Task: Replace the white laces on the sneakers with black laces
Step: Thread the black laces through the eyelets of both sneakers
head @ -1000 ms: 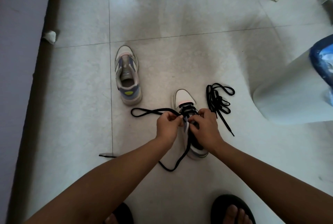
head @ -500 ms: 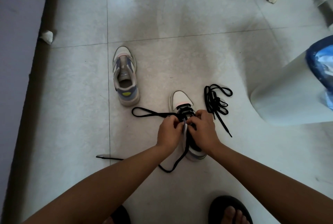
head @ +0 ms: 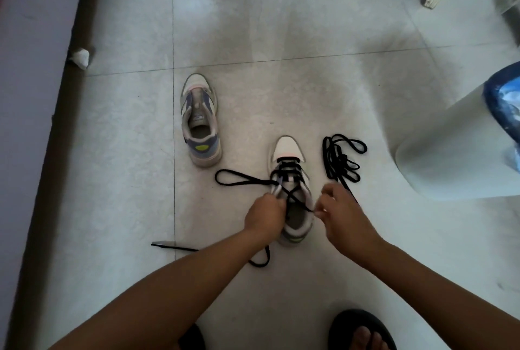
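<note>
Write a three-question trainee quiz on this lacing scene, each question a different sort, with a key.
1. True or false: the far sneaker already carries a black lace.
2. The spare black lace lies bundled on which side of the near sneaker? A left, B right.
3. Fill in: the right hand pinches the end of the ____ threaded through the near sneaker, while the left hand grips that sneaker's side.

Key: 1 false; 2 B; 3 black lace.

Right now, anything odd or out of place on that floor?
Mostly normal mid-lacing mess. The spare black lace lies tangled in a heap right of the half-laced white sneaker. A crumpled white scrap sits against the left wall. The second sneaker has no laces.
</note>
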Demonstrator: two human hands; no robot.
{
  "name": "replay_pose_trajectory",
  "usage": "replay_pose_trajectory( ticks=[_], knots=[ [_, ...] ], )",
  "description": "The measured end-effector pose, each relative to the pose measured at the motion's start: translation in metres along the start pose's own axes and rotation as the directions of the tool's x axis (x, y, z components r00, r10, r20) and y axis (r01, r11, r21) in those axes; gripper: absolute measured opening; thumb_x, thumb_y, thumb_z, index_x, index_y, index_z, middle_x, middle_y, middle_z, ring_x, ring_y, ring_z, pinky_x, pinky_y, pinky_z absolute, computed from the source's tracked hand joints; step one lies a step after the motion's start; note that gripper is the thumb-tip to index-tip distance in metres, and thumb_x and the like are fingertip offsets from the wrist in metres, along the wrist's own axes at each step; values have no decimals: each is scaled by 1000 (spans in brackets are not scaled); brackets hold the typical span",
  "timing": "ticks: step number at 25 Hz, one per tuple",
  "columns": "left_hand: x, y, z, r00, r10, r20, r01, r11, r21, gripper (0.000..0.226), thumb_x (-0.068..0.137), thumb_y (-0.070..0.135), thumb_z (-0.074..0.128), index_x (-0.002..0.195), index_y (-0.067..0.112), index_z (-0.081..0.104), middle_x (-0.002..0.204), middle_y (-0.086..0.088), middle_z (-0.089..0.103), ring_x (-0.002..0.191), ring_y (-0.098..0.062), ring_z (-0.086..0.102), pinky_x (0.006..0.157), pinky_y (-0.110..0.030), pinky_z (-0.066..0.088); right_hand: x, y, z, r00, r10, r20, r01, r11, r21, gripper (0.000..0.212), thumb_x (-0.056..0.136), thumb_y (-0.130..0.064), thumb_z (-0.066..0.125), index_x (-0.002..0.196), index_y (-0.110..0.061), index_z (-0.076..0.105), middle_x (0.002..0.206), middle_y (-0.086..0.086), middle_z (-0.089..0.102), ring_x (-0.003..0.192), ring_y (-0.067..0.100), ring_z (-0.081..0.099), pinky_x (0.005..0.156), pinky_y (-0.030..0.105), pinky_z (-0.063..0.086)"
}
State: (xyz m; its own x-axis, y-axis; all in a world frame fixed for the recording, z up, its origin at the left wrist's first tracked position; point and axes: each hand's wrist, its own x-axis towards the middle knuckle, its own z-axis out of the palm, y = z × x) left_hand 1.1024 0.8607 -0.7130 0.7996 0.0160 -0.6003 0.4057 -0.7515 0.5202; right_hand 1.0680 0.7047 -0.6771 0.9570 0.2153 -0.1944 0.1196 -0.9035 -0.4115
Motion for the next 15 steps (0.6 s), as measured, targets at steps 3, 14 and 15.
replay_pose_trajectory(
  ticks=[3, 14, 15],
  knots=[
    [21, -8, -34, 993, -62, -98, 61, 998, -13, 32, 96, 23, 41, 99, -4, 58, 107, -24, 62, 98, -37, 58, 69, -31, 35, -53, 42, -9, 985, -78, 151, 94, 990, -101, 35, 55, 13, 75, 66, -14, 57, 77, 0, 55, 64, 18, 54, 48, 31, 45],
    [7, -12, -44, 978, 135, -159, -115, 985, 131, 23, 94, 21, 41, 105, 1, 46, 100, -22, 63, 91, -38, 59, 63, -32, 33, 33, -16, -9, 998, -56, -37, 54, 997, -49, 26, 87, -20, 66, 109, -6, 66, 101, 14, 63, 94, 33, 59, 76, 39, 47],
    [3, -11, -42, 970, 173, -172, -146, 977, 157, 24, 95, 22, 41, 108, 2, 46, 98, -20, 64, 90, -37, 59, 62, -31, 32, 50, -38, -12, 986, -116, -118, 106, 990, -90, 21, 80, -17, 72, 94, -3, 68, 90, 16, 62, 83, 34, 60, 67, 39, 48]
  ],
)
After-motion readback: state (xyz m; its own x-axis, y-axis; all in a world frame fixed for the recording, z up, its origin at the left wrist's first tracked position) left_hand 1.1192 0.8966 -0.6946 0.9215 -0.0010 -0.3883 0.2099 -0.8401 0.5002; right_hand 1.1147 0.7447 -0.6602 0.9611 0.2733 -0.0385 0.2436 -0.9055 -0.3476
